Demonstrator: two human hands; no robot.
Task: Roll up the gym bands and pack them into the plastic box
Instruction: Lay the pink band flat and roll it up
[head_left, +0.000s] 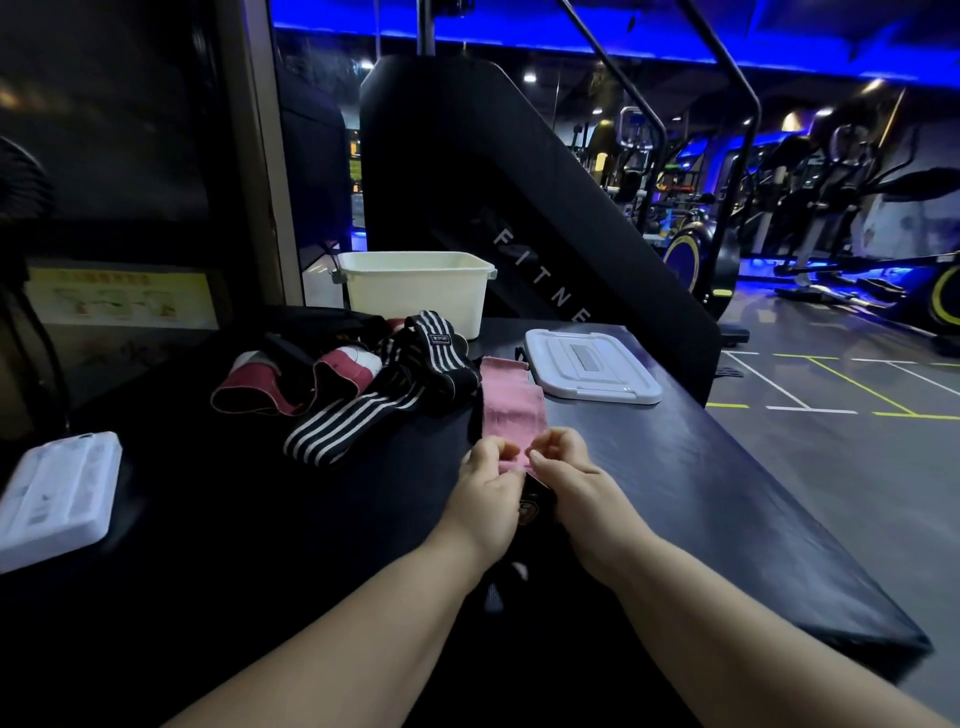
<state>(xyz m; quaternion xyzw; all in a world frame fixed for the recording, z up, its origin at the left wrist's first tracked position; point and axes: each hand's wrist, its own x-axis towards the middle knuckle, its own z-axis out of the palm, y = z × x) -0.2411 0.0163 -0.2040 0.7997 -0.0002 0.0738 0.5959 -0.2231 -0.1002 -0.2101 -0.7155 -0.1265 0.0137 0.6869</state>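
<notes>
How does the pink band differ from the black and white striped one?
The pink band is plain pink; the striped band is black with white stripes. The pink band lies flat and straight, the striped band loose and twisted. The left hand and right hand pinch the pink band's near end; nothing touches the striped band. Both lie on the table, outside the plastic box.

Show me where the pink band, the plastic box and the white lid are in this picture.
pink band (511, 400): head view, on the flat middle of the fabric.
plastic box (415, 297): head view, on its front wall.
white lid (592, 368): head view, on its top face.
</notes>
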